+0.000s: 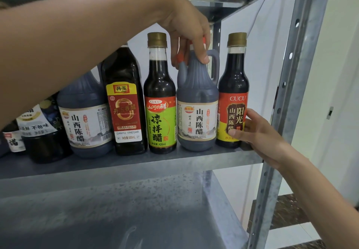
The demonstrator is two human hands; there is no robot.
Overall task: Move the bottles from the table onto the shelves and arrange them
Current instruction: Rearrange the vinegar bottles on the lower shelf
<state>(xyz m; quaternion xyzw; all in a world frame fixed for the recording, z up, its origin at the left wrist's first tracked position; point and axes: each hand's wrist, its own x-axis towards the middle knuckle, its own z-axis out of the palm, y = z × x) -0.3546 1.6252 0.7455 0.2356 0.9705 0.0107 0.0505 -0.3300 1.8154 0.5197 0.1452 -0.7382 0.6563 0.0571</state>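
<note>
Left grip (189, 41) reached down from above, forearm crossing the view, fingers pinched round the red-capped neck of the handled jug (197, 101) (label facing out). Right grip (256, 132) came up from below, thumb and fingers clasping the gold-capped bottle (233, 93) standing at the shelf (136, 161) end, beside the jug.
</note>
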